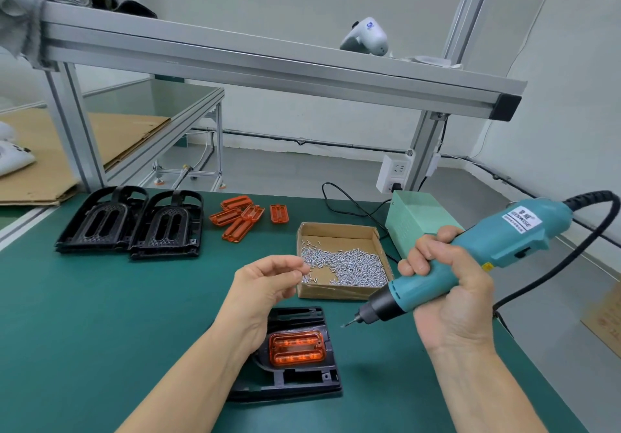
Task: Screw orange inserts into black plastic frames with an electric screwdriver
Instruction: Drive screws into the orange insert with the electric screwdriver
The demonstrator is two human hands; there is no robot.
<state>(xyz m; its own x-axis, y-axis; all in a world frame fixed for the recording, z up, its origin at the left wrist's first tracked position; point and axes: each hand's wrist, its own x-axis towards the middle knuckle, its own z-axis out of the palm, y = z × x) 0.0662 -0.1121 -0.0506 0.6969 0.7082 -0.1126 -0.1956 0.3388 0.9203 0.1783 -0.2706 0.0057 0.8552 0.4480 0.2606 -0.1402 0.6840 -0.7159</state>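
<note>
The right hand [450,284] grips the electric screwdriver [470,258]; the left hand [268,284] hovers with fingers loosely curled beside the screw box [342,258], above the black frame [302,379].

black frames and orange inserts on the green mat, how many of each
black frames: 3, two at the back and one near the hands
orange inserts: 6, five loose at the back and one seated in the near frame
total: 9
</note>
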